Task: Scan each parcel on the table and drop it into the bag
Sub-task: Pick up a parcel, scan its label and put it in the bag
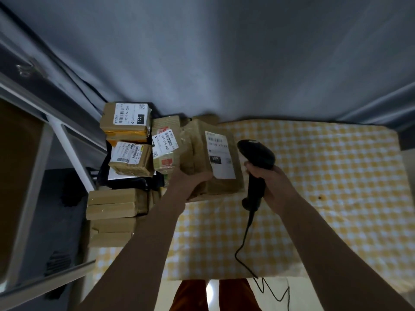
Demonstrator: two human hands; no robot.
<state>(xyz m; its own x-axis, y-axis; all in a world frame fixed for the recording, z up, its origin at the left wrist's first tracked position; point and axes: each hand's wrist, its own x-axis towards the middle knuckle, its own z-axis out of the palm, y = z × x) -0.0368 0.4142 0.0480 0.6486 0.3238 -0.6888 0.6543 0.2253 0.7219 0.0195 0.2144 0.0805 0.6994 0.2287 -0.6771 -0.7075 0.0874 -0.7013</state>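
Two hands work above the checked table (325,176): the left hand (190,179) grips a brown parcel (197,151), probably lifted slightly, while the right hand (269,182) clasps the black scanner (256,153) beside its label.

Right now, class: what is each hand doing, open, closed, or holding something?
Left hand: holds the parcel from below.
Right hand: grips the scanner by its handle.
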